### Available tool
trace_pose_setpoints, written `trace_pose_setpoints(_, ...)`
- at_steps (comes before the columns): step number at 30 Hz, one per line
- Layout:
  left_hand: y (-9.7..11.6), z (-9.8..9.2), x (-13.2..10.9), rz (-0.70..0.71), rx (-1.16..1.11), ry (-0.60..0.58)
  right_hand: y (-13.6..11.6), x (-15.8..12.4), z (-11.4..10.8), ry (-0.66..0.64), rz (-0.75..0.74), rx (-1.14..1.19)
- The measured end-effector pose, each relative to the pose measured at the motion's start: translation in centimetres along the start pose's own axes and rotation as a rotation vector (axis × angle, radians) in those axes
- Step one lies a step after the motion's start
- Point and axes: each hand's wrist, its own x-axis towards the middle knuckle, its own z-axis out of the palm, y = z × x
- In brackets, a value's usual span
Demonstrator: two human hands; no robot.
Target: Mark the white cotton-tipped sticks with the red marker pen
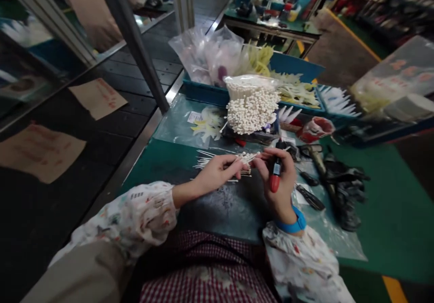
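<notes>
My left hand [217,172] is closed round a bunch of thin white sticks with small round tips [248,158], the tips pointing right. In my right hand [283,183] is a marker pen [276,172] with a red end and a dark body, lying tilted across the palm. The fingertips of this hand are at the stick tips; whether they pinch one is too small to tell. Under and beside my left hand, more loose white sticks [203,159] lie on the green table [149,165]. Just beyond my hands stands a clear bag of round-tipped white sticks [252,108].
Behind it is a blue bin [203,92] with plastic bags and yellow-green leaf pieces [294,92]. To the right lie a utility knife [310,197], a dark tool with a tan handle [318,163] and crumpled black material [349,185]. A metal post [142,54] rises on the left.
</notes>
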Motion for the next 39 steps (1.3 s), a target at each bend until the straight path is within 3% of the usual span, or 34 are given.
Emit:
trace_pose_setpoints(11, 0.17, -0.11, 0.13, 0.011, 0.033, 0.000, -0.81, 0.31, -0.13, -0.031, 0.083, 0.094)
trace_pose_setpoints(25, 0.61, -0.24, -0.08, 0.056, 0.163, -0.002, -0.85, 0.43, -0.31, 0.034, 0.045, 0.030)
trace_pose_setpoints(31, 0.68, -0.24, -0.03, 0.023, 0.160, 0.033, -0.79, 0.19, -0.23, -0.129, 0.047, 0.016)
trace_pose_setpoints(39, 0.22, -0.30, -0.07, 0.076, 0.258, 0.008, -0.82, -0.11, -0.06, -0.182, 0.133, 0.106)
